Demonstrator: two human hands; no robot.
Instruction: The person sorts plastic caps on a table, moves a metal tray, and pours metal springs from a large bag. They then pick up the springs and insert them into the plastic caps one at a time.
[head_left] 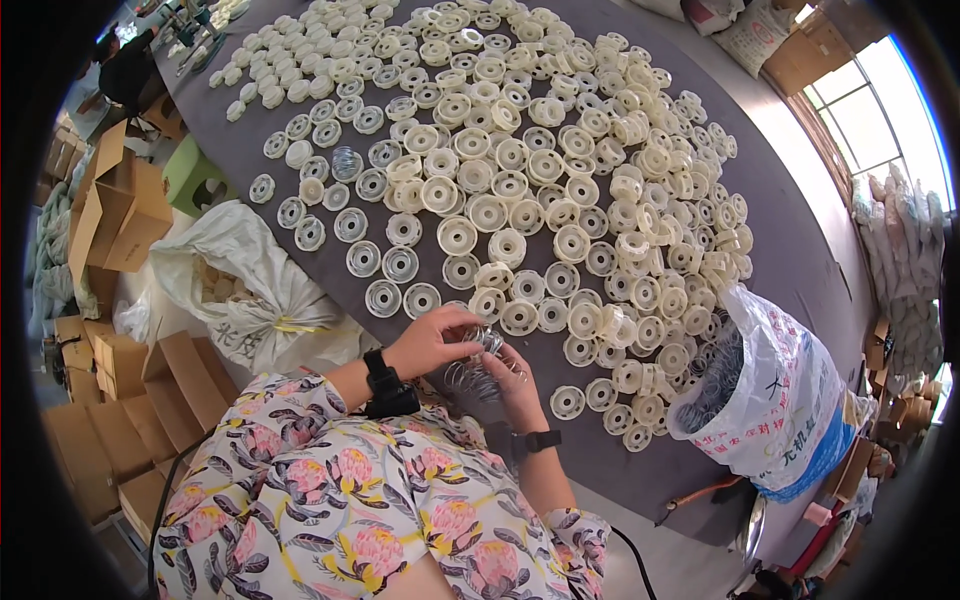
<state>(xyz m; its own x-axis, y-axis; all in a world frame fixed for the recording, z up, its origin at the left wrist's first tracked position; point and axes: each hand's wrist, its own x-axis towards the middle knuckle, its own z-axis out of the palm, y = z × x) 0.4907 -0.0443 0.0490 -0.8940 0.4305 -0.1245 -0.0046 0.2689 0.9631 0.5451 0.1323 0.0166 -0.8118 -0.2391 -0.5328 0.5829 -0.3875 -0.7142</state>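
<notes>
Both of my hands meet at the table's near edge around a tangle of metal coil springs (472, 376). My left hand (440, 338) has its fingers bent over the top of the springs. From the other side, my right hand (514, 378) closes its fingers on the same springs. Just beyond my hands lie many round cream plastic parts (458, 236) with ringed centres, spread and partly piled over the grey table. One loose coil spring (346, 164) stands among them farther off at the left.
At the right, a white and blue woven sack (790, 385) lies with its mouth open, showing more wire springs (722, 375). Another white sack (262, 265) stands left of the table, beside cardboard boxes (130, 215). A hooked tool with a wooden handle (705, 492) rests near the right edge.
</notes>
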